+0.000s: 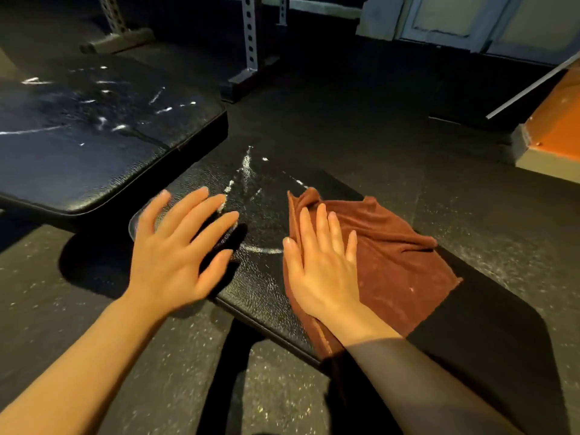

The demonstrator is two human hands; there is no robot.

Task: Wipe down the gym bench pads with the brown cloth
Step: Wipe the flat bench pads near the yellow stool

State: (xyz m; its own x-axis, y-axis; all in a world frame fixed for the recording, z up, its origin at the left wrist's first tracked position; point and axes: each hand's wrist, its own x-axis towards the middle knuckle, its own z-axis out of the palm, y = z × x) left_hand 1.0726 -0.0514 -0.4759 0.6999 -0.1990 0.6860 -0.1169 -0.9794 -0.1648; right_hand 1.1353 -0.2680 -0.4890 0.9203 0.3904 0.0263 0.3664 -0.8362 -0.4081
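Your right hand (323, 265) lies flat, fingers straight and together, pressing the brown terry cloth (389, 262) onto the near black vinyl bench pad (260, 287). The cloth sits spread and rumpled across the middle of that pad, with one corner hanging over the pad's near edge under your wrist. Your left hand (175, 246) is open with fingers fanned out, over the pad's left end; it grips nothing, and whether it touches the vinyl cannot be told.

White chalky streaks (248, 171) cross the pad between your hands and toward its far edge. The second black pad (94, 120), beyond the left end of the near one, carries many more white marks.

The cloth looks soft, light and limp. It will likely bunch and slide under your palm rather than hold a shape, so keep the flat palm on its middle, or gather its folds under your fingers if it starts to roll. The grained vinyl looks slick, so the cloth should glide easily, yet the dry streaks may need firm pressure. The pad seems padded and sturdy, nothing fragile here. The overhanging corner could drag off the near edge; tuck it in.
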